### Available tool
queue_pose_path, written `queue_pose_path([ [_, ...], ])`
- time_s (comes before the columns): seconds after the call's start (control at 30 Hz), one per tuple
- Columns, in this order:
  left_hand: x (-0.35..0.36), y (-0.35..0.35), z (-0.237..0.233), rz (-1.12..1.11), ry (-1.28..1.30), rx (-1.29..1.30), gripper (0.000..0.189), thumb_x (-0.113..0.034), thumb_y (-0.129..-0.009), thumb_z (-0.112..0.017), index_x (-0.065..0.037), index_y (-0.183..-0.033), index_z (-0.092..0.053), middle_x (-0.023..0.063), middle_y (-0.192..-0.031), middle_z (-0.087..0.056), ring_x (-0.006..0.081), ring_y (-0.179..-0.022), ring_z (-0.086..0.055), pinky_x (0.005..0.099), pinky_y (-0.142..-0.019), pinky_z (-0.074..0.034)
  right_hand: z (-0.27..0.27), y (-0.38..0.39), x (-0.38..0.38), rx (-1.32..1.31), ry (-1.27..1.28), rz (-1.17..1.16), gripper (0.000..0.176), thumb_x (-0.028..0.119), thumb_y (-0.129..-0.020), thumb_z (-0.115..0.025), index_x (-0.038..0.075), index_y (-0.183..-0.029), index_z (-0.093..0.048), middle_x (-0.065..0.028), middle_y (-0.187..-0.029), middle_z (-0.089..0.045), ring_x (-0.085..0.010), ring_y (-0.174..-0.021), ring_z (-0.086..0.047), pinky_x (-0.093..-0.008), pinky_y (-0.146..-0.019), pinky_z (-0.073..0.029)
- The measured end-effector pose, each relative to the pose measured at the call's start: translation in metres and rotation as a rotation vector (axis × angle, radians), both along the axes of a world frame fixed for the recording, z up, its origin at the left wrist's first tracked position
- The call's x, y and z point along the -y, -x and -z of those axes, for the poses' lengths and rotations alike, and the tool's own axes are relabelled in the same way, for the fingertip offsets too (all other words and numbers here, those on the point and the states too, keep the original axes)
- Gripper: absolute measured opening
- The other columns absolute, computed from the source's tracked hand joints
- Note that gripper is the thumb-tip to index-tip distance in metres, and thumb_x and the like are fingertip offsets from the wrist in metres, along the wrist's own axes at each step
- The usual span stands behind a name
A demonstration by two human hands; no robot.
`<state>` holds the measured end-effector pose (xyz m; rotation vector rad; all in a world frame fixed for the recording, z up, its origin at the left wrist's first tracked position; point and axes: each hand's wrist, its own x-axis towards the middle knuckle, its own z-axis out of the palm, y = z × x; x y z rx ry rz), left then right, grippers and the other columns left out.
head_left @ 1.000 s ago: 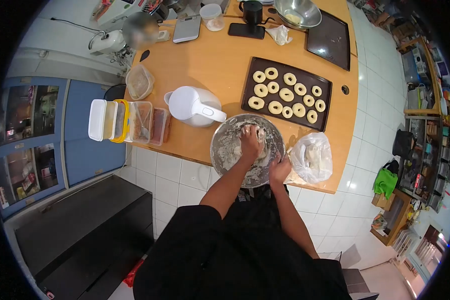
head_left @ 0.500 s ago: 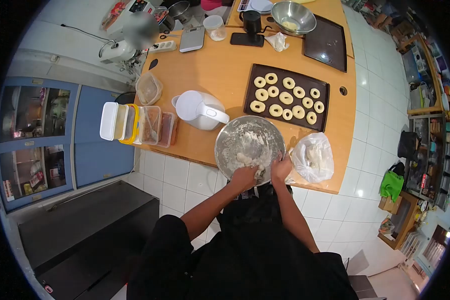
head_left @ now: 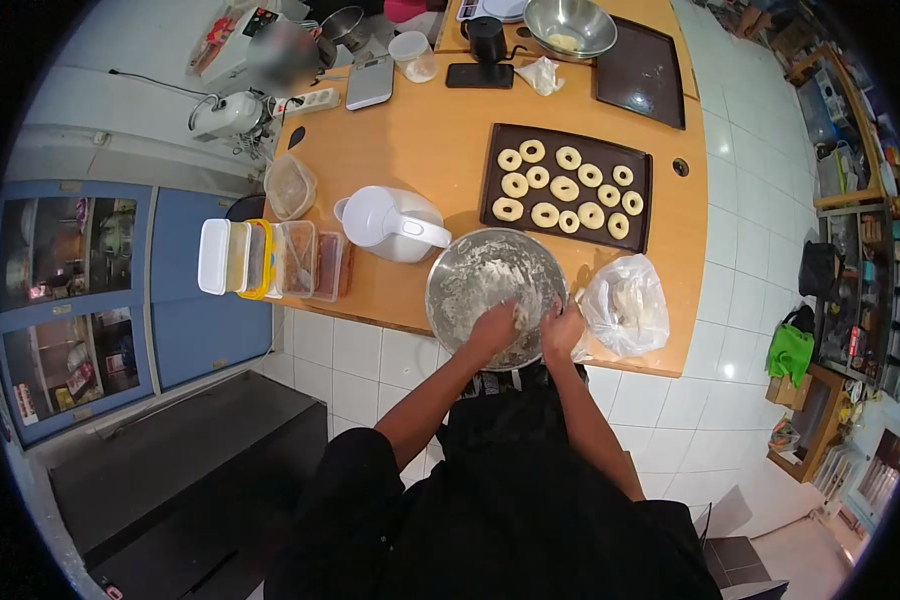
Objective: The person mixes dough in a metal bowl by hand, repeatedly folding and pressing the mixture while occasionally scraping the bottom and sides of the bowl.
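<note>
A metal mixing bowl (head_left: 445,290), its inner wall smeared with flour and bits of dough, sits at the front edge of the table. Inside it, my left hand (head_left: 494,328) is closed and pressed down on dough, which is mostly hidden beneath the fingers. My right hand (head_left: 562,330) grips the bowl's right rim. Close by on the right lies a clear plastic bag (head_left: 625,308) with pale dough in it. Behind the bowl, a dark baking tray (head_left: 630,240) carries several ring-shaped doughs (head_left: 564,189).
A white pitcher (head_left: 390,225) stands just left of the bowl. Plastic containers (head_left: 295,258) crowd the table's left edge. Farther back are a scale (head_left: 370,82), a phone (head_left: 480,76), a black kettle (head_left: 486,40), another metal bowl (head_left: 570,28) and a second dark tray (head_left: 640,75).
My left hand has moved a little deeper into the bowl, covering dough that showed before. My right hand keeps its hold on the rim. The view has shifted slightly.
</note>
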<state>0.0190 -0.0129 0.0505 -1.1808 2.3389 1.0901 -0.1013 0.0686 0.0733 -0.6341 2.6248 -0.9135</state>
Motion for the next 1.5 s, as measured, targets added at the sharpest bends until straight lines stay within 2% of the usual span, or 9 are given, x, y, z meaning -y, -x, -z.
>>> queue_pose_path([
  [0.07, 0.014, 0.005, -0.006, -0.149, -0.140, -0.026, 0.047, -0.017, -0.076, -0.062, -0.014, -0.123, -0.056, 0.0253, -0.108, -0.058, 0.0374, -0.102, -0.059, 0.0470, -0.083, -0.051, 0.001, 0.001, -0.001, 0.000, -0.032, -0.013, 0.018, 0.014, -0.087, -0.057, -0.003, -0.092, -0.060, -0.0268, -0.082, -0.063, -0.0451, -0.079, -0.061, -0.0497, -0.069, -0.046],
  [0.27, 0.045, -0.006, 0.012, -0.007, 0.173, -0.019, 0.047, -0.021, -0.075, -0.064, -0.018, -0.121, -0.060, 0.0236, -0.121, -0.056, 0.0362, -0.110, -0.057, 0.0438, -0.089, -0.048, 0.000, 0.001, -0.001, 0.001, -0.024, 0.005, 0.018, 0.016, -0.087, -0.057, -0.001, -0.089, -0.060, -0.0261, -0.080, -0.063, -0.0452, -0.077, -0.061, -0.0501, -0.069, -0.046],
  [0.4, 0.053, -0.003, 0.006, 0.200, 0.114, -0.131, 0.053, -0.015, -0.073, -0.065, -0.013, -0.125, -0.056, 0.0220, -0.121, -0.057, 0.0372, -0.110, -0.057, 0.0436, -0.092, -0.047, -0.002, 0.000, 0.000, 0.009, 0.016, 0.026, 0.017, 0.016, -0.087, -0.057, -0.001, -0.088, -0.060, -0.0261, -0.079, -0.063, -0.0451, -0.076, -0.060, -0.0502, -0.068, -0.046],
  [0.57, 0.058, 0.006, 0.040, 0.113, -0.076, -0.252, 0.055, -0.009, -0.072, -0.067, -0.007, -0.125, -0.052, 0.0201, -0.116, -0.060, 0.0387, -0.110, -0.055, 0.0440, -0.095, -0.045, -0.003, 0.000, -0.001, 0.016, 0.005, 0.020, 0.018, 0.015, -0.086, -0.057, -0.002, -0.088, -0.060, -0.0265, -0.078, -0.062, -0.0452, -0.075, -0.061, -0.0507, -0.068, -0.046],
  [0.8, 0.049, -0.031, -0.016, 0.368, 0.267, -0.192, 0.051, -0.012, -0.073, -0.066, -0.009, -0.122, -0.056, 0.0173, -0.120, -0.056, 0.0356, -0.112, -0.054, 0.0442, -0.091, -0.048, -0.003, 0.000, 0.000, 0.039, 0.016, 0.044, 0.016, 0.014, -0.086, -0.058, -0.001, -0.090, -0.061, -0.0249, -0.080, -0.063, -0.0451, -0.076, -0.061, -0.0506, -0.068, -0.046],
  [1.0, 0.032, -0.027, 0.024, 0.089, 0.136, -0.082, 0.050, -0.015, -0.072, -0.068, -0.007, -0.119, -0.056, 0.0197, -0.118, -0.054, 0.0377, -0.102, -0.058, 0.0468, -0.085, -0.049, 0.000, 0.000, 0.001, 0.045, -0.048, 0.033, 0.016, 0.015, -0.087, -0.057, 0.000, -0.092, -0.061, -0.0245, -0.082, -0.064, -0.0438, -0.078, -0.062, -0.0505, -0.068, -0.046],
  [1.1, 0.034, -0.008, -0.016, -0.020, 0.213, -0.049, 0.051, -0.015, -0.072, -0.068, -0.006, -0.120, -0.054, 0.0237, -0.121, -0.051, 0.0387, -0.102, -0.058, 0.0464, -0.086, -0.049, 0.004, 0.002, 0.000, 0.036, -0.033, 0.032, 0.017, 0.016, -0.087, -0.058, 0.000, -0.091, -0.060, -0.0243, -0.081, -0.063, -0.0436, -0.077, -0.061, -0.0509, -0.068, -0.046],
  [1.3, 0.032, -0.035, 0.011, 0.248, 0.364, 0.022, 0.065, -0.015, -0.071, -0.070, -0.004, -0.130, -0.044, 0.0303, -0.120, -0.052, 0.0392, -0.101, -0.060, 0.0473, -0.085, -0.050, 0.002, 0.001, 0.000, 0.019, 0.020, 0.036, 0.024, 0.019, -0.088, -0.057, -0.005, -0.088, -0.061, -0.0283, -0.078, -0.061, -0.0469, -0.075, -0.060, -0.0512, -0.068, -0.046],
  [1.5, 0.024, 0.000, -0.011, 0.055, 0.132, 0.114, 0.057, -0.025, -0.073, -0.068, -0.004, -0.123, -0.049, 0.0272, -0.100, -0.063, 0.0380, -0.096, -0.063, 0.0487, -0.079, -0.051, 0.001, 0.002, -0.002, 0.025, 0.017, 0.012, 0.022, 0.018, -0.088, -0.057, -0.004, -0.087, -0.059, -0.0274, -0.078, -0.061, -0.0466, -0.074, -0.060, -0.0518, -0.067, -0.046],
])
